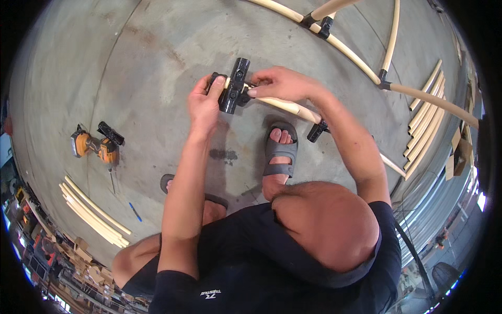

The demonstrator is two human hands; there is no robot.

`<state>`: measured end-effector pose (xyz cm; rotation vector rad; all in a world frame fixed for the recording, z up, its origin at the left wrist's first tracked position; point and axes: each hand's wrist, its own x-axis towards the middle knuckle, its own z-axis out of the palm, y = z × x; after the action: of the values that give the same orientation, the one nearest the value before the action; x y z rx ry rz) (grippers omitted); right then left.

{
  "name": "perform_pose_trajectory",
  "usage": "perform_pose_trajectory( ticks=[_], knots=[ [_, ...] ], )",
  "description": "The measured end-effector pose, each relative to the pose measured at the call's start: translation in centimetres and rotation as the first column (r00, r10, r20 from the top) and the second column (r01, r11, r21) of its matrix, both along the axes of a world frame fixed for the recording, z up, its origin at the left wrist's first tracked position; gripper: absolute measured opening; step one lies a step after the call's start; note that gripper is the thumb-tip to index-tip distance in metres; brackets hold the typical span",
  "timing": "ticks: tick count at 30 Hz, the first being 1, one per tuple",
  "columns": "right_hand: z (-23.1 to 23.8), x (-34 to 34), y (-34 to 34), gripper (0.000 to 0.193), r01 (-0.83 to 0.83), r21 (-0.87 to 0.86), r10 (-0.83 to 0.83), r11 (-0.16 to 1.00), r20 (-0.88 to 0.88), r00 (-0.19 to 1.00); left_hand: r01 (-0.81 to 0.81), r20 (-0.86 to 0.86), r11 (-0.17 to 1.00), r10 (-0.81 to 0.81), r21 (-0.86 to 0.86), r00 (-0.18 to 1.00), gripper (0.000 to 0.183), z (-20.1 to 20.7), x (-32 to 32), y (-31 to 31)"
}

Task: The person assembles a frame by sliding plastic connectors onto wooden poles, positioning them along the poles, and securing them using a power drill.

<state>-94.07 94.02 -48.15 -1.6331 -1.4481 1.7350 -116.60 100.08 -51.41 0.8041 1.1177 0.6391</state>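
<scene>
In front of my feet, a black metal pipe joint (pixel 235 86) sits at the end of a cream-coated pipe (pixel 286 106). My left hand (pixel 203 104) is closed round the joint's left part, thumb on top. From the other side, my right hand (pixel 287 83) pinches the joint's right part with its thumb and fingers; some of those fingers are hidden behind the joint. The pipe slopes down to the right, passing under my right wrist. Toward its far right end, another black joint (pixel 317 131) is attached beside my sandalled foot.
An orange and black power drill (pixel 94 146) lies at left, a black joint piece (pixel 111 132) against it. Nearby are a blue pen (pixel 135 212) and several cream pipes (pixel 89 214). A jointed pipe frame (pixel 350 52) spans the upper right, near more loose pipes (pixel 426 125) and a cardboard box (pixel 459 156).
</scene>
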Motion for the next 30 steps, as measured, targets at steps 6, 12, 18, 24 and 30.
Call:
perform_pose_trajectory(
  ticks=[6, 12, 18, 24, 30],
  knots=[
    [0.4, -1.1, 0.8, 0.049, 0.088, -0.264, -0.153, 0.960, -0.237, 0.959, -0.004, -0.001, 1.000, 0.004, -0.010, 1.000, 0.029, 0.7, 0.3, 0.3],
    [0.3, 0.6, 1.8, 0.049, -0.005, -0.236, -0.044, 0.972, -0.204, 0.978, -0.025, 0.047, 0.999, 0.024, 0.022, 0.999, 0.030, 0.9, 0.6, -0.1],
    [1.5, -2.6, -2.0, 0.033, -0.145, 0.504, -0.172, 0.852, 0.529, 0.831, -0.005, -0.003, 1.000, 0.005, -0.022, 1.000, 0.030, 1.5, 1.1, 0.3],
    [1.0, 4.4, -2.1, 0.042, -0.032, -0.098, 0.041, 0.995, 0.092, 0.995, -0.061, 0.007, 0.998, 0.061, -0.029, 0.998, 0.029, -0.4, 0.5, 1.1],
    [2.0, 0.5, -0.5, 0.055, 0.087, -0.180, -0.117, 0.980, -0.159, 0.980, 0.009, -0.003, 1.000, -0.009, 0.015, 1.000, 0.027, 0.1, 0.4, 2.3]
  ],
)
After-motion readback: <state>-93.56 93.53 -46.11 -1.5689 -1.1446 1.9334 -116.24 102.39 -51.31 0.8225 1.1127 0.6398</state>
